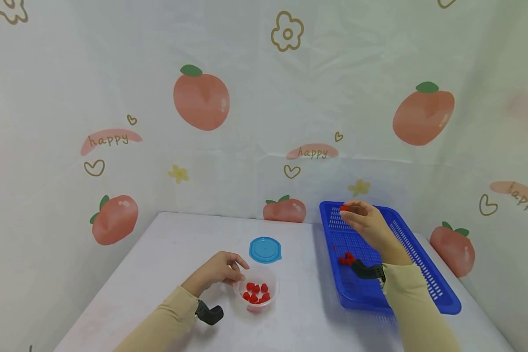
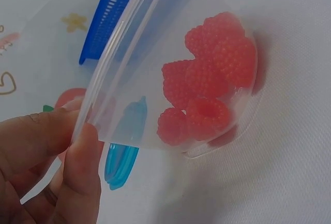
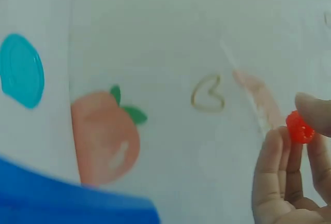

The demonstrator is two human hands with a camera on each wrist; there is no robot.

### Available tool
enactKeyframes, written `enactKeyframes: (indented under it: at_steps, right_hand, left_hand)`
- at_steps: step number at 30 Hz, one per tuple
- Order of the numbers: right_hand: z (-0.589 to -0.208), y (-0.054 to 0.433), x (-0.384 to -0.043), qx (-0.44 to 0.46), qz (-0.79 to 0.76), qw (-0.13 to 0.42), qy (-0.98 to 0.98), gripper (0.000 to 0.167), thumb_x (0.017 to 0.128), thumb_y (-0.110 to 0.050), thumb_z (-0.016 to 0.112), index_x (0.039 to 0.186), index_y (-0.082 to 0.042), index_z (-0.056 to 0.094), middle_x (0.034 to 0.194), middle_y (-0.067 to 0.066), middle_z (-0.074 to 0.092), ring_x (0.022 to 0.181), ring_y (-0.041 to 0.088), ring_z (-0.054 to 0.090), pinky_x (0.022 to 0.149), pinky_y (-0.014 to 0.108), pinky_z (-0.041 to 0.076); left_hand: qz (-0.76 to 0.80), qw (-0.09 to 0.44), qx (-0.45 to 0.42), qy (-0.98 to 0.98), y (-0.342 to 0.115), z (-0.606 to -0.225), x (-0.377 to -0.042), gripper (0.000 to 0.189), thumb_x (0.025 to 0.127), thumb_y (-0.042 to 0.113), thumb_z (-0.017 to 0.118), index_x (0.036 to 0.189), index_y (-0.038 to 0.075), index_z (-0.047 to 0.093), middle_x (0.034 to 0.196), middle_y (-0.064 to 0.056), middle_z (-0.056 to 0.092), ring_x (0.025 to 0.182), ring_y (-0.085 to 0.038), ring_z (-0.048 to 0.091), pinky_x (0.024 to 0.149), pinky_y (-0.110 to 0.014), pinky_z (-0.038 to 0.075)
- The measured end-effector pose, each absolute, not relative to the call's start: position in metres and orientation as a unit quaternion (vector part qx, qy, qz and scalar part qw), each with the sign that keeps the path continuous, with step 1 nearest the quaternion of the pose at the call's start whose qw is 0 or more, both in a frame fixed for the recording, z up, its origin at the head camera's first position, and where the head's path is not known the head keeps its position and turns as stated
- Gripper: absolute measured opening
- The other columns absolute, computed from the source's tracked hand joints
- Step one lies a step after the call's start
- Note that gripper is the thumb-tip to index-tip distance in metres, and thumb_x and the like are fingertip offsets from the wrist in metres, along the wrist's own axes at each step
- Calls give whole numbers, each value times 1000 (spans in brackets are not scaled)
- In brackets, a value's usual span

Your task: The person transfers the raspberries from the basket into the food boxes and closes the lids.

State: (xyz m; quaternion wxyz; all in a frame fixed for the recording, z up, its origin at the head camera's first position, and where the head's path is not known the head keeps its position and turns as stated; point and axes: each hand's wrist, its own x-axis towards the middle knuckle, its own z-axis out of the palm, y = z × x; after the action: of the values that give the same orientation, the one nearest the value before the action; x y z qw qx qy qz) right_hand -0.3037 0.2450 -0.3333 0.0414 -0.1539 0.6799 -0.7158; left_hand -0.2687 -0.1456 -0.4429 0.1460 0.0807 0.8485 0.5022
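Observation:
My left hand (image 1: pixel 223 268) pinches the rim of a clear plastic tub (image 2: pixel 150 43) between thumb and fingers. Several red raspberries (image 2: pixel 207 74) lie at the bottom of the tub, which stands on the table. Over the far left part of a blue plastic basket (image 1: pixel 400 222), my right hand (image 1: pixel 364 220) is raised. Its thumb and fingertips pinch a single raspberry (image 3: pixel 300 127). A few more raspberries (image 1: pixel 346 259) lie inside the basket, near its left wall, beside the right wrist's black strap camera in the head view.
A round blue lid (image 1: pixel 265 250) lies on the white table (image 1: pixel 193 234) just behind the tub. The basket takes up the table's right side. A white curtain (image 1: pixel 246 161) printed with peaches hangs at the back, close behind the basket.

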Motion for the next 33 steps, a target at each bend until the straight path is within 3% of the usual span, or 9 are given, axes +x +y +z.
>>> enactKeyframes:
  at_steps: [15, 26, 33]
  right_hand:
    - [-343, 182, -273, -176, -710, 4, 682, 19, 91, -3, 65, 100, -17, 58, 101, -3, 58, 93, 8, 61, 86, 17, 52]
    - [-379, 139, -256, -184, -669, 16, 720, 27, 86, -4, 70, 106, 3, 54, 100, 2, 59, 89, 13, 63, 84, 22, 54]
    - [-415, 113, -248, -173, -672, 53, 718, 30, 85, -5, 72, 107, 5, 54, 99, 3, 60, 86, 14, 61, 82, 22, 54]
  left_hand:
    - [505, 146, 90, 846, -147, -443, -269, 23, 80, 12, 78, 101, 7, 71, 75, -6, 58, 58, -15, 57, 60, -25, 56]
    - [509, 148, 88, 843, -145, -443, -269, 22, 80, 11, 78, 100, 6, 71, 75, -5, 58, 57, -13, 56, 59, -23, 56]
    - [513, 148, 83, 842, -146, -443, -269, 21, 80, 8, 78, 100, 5, 71, 74, -5, 57, 56, -13, 56, 58, -23, 56]
